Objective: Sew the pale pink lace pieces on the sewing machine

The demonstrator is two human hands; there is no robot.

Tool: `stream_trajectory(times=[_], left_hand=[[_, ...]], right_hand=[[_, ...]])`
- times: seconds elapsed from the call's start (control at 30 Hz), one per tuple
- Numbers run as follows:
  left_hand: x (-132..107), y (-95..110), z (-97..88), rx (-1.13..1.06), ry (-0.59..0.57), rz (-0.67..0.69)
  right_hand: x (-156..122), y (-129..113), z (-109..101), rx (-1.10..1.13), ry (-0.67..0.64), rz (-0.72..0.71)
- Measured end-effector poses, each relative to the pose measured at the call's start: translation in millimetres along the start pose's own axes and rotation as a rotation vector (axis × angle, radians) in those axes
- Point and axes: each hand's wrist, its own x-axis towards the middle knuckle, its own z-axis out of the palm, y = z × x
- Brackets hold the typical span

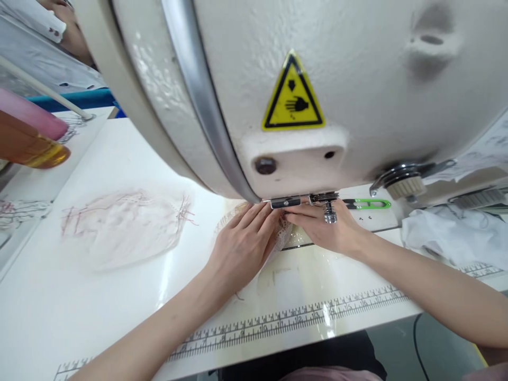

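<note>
Under the head of a sewing machine (246, 79) lies a piece of pale lace fabric (283, 233), mostly covered by my hands. My left hand (242, 243) rests flat on it, fingers stretched forward, with the tips partly hidden behind the machine head. From the right, my right hand (331, 227) reaches in with its fingers together at the fabric's edge, close to the needle area. Its fingertips are partly hidden by the machine's metal parts, and the needle does not show.
Another sheer piece with reddish threads (130, 227) lies on the table at left. Green thread snips (371, 203) and white cloth (452, 235) are at right. A printed ruler (278, 328) runs along the front edge. Thread cones (32, 114) and another person's arm (75, 34) are upper left.
</note>
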Motion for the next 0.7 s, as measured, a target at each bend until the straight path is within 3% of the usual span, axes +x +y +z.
stream_trajectory(times=[0.13, 0.27, 0.37, 0.5, 0.6, 0.7], left_hand=[[2.7, -0.2, -4.8, -0.010, -0.003, -0.005], [0.9, -6.1, -29.1, -0.021, -0.005, 0.016], [-16.8, -11.6, -47.0, -0.038, 0.047, 0.146], [-53.8, -8.0, -54.7, 0.071, 0.060, 0.296], [-66.7, 0.1, -59.7, 0.029, 0.023, 0.120], [-55.4, 1.9, -71.2, -0.083, -0.040, -0.129]], right_hand=[[-2.2, 0.4, 1.3, 0.020, -0.006, 0.016], [-8.2, 1.6, 3.0, 0.000, -0.069, -0.009], [-10.2, 2.0, 2.2, -0.040, -0.101, -0.042], [-7.6, 0.5, -1.9, -0.077, -0.092, -0.047], [-5.5, -2.3, -4.5, -0.061, -0.094, -0.045], [-5.6, -5.7, -4.9, -0.022, -0.062, -0.046]])
